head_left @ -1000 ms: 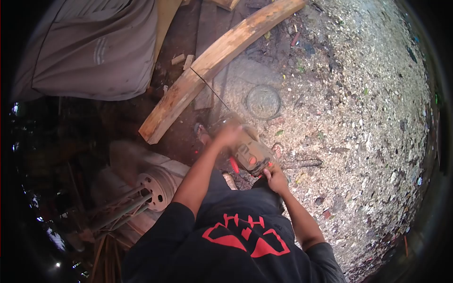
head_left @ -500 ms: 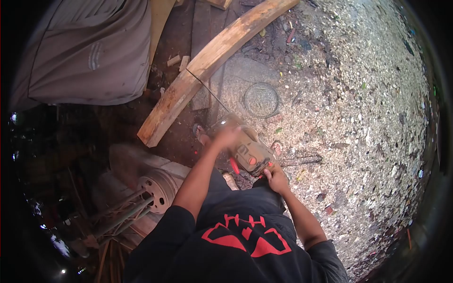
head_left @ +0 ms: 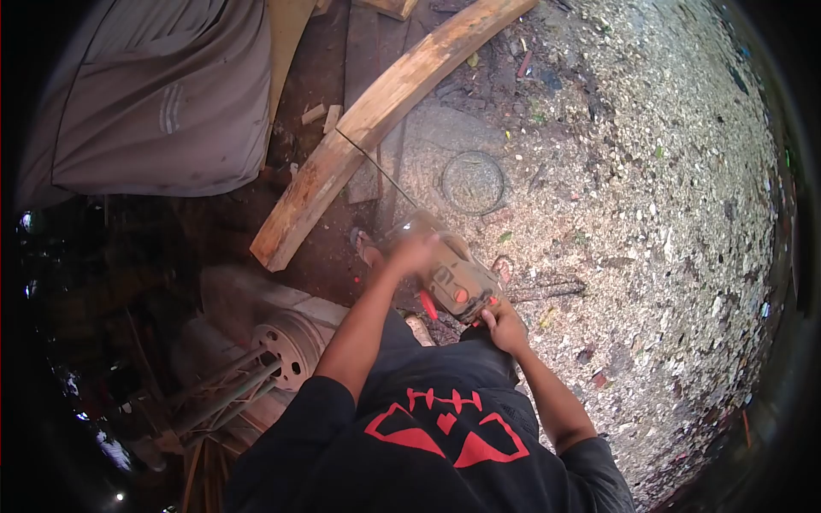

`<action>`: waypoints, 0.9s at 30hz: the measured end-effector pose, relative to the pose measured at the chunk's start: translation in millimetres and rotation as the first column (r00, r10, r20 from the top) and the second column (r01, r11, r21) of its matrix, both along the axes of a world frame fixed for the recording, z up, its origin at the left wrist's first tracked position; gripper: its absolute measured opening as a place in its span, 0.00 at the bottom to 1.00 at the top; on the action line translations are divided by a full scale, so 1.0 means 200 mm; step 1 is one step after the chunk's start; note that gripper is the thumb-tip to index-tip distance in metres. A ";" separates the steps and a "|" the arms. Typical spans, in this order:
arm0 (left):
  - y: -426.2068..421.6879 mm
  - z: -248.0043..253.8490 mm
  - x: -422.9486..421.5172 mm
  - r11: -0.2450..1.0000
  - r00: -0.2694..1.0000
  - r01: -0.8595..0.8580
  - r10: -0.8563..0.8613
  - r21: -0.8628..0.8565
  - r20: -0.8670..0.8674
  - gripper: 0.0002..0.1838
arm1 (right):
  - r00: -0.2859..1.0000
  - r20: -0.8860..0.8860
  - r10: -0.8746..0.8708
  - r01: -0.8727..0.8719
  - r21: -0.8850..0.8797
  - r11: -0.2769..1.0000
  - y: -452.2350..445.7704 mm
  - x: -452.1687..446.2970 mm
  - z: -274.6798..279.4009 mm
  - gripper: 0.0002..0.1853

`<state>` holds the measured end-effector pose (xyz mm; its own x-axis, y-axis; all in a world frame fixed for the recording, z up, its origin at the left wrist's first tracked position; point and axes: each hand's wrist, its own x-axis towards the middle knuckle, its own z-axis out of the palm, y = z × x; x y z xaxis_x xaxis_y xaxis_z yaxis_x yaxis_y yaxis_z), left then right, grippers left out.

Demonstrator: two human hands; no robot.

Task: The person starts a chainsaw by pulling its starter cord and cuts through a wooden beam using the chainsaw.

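A chainsaw (head_left: 457, 286) with a dusty body and red-orange parts is held low in front of my legs. Its thin bar (head_left: 389, 178) is seen nearly edge-on and reaches across a thick curved wooden beam (head_left: 385, 103). How deep the bar sits in the wood I cannot tell. My left hand (head_left: 415, 255), slightly blurred, is closed around the front handle. At the rear, my right hand (head_left: 506, 327) grips the back handle, its thumb showing on top and the other fingers hidden.
Pale wood chips (head_left: 650, 214) cover the ground to the right. A grey cloth cover (head_left: 162, 103) hangs at upper left. A metal wheel (head_left: 289, 352) on a frame stands at lower left. A round disc-like shape (head_left: 473, 182) lies near the saw. Small wood offcuts (head_left: 314, 114) lie beside the beam.
The chainsaw and both hands stay almost in place, shifted only a few pixels along with the whole view. The bar still lies across the beam.
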<state>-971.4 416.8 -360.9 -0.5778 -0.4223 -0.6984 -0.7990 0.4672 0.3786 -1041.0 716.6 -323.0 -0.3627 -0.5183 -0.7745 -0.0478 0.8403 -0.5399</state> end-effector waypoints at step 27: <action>-0.39 -0.02 0.01 0.993 0.996 -0.059 0.051 -0.105 -0.076 0.34 | 0.998 -0.059 0.033 -0.040 -0.123 0.992 -0.37 0.02 -0.10 0.21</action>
<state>-968.8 338.4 -365.4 -0.5997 -0.5247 -0.6041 -0.7965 0.4641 0.3876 -1037.3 643.5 -342.6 -0.3830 -0.6228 -0.6822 -0.1110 0.7642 -0.6353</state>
